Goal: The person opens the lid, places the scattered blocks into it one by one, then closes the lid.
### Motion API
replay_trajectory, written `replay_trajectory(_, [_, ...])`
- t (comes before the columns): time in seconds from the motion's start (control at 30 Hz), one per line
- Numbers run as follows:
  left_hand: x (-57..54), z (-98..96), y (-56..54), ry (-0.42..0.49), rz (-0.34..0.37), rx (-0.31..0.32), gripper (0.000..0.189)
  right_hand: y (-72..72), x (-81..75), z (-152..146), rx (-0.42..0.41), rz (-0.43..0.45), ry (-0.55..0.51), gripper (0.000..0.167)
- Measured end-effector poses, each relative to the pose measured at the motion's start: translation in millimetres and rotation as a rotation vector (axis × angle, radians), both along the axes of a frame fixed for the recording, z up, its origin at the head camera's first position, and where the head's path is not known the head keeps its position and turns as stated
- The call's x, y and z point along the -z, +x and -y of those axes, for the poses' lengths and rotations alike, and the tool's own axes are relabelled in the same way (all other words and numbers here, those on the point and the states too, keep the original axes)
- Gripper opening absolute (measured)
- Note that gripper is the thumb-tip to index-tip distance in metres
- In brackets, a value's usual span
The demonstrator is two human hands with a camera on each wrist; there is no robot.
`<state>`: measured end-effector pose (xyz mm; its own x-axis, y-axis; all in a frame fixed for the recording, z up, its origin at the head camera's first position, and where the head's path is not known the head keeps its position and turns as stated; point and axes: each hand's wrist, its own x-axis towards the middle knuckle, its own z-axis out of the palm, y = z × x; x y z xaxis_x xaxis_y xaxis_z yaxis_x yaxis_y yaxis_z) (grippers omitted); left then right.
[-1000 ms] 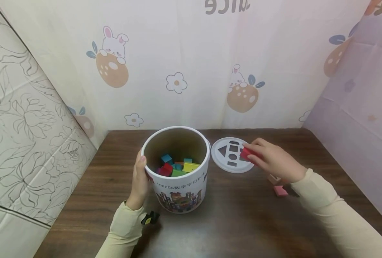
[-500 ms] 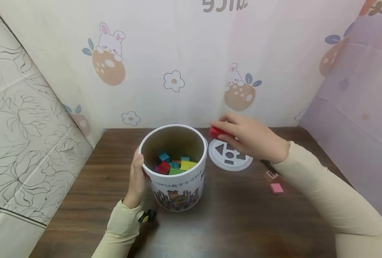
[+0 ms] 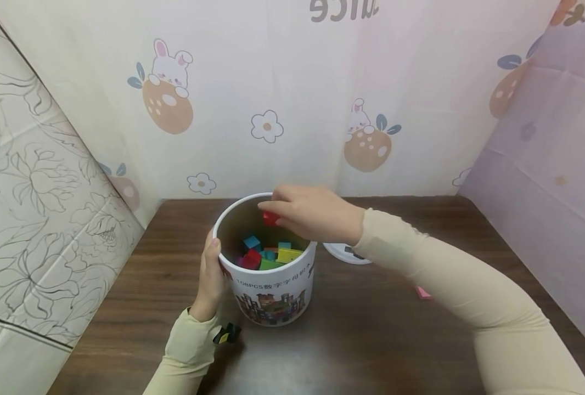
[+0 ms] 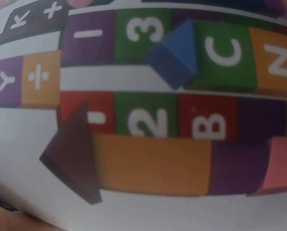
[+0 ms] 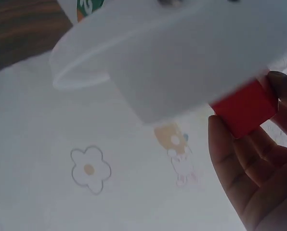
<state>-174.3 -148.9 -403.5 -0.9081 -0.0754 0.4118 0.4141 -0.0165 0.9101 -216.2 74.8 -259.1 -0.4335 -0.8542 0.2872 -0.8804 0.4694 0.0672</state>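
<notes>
A white bucket (image 3: 273, 299) printed with coloured blocks stands upright on the table, its top uncovered. My left hand (image 3: 211, 274) grips its left side, thumb hooked over the rim and fingers along the outer wall. Over the bucket's mouth, my right hand (image 3: 317, 211) pinches a red block (image 3: 270, 218). In the right wrist view this red block (image 5: 247, 108) sits between thumb and fingers, partly behind the rim. Loose blocks lie inside the bucket, among them a yellow block (image 3: 288, 255), a blue block (image 3: 252, 243) and a second red block (image 3: 251, 259).
Behind the right forearm lies a white lid (image 3: 344, 253) with shaped holes, mostly hidden. A pink block (image 3: 423, 293) shows beside the right sleeve. The brown table (image 3: 361, 329) ends at a printed curtain (image 3: 302, 153) behind.
My right hand has carried the red block leftward from above the lid to over the bucket's mouth. My left hand keeps its hold on the bucket.
</notes>
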Motion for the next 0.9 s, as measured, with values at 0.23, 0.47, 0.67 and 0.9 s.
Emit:
replay_trajectory(0.23, [-0.5,0.0,1.3,-0.013,0.009,-0.002,0.057,-5.7,12.0,27.3,-0.006,0.045,0.13,0.045])
replay_trajectory(0.47, [-0.5,0.3,1.2,-0.027,0.034,-0.009,0.058,-13.3,18.2,43.7,-0.004,0.079,0.166,0.041])
replay_trajectory(0.67, [0.7,0.0,3.4,-0.039,0.045,-0.023,0.058,-13.8,27.4,52.3,-0.031,0.089,0.231,0.04])
replay_trajectory(0.9, [0.2,0.5,2.7,-0.027,0.043,-0.02,0.058,-13.8,35.0,55.6,-0.017,0.121,0.255,0.038])
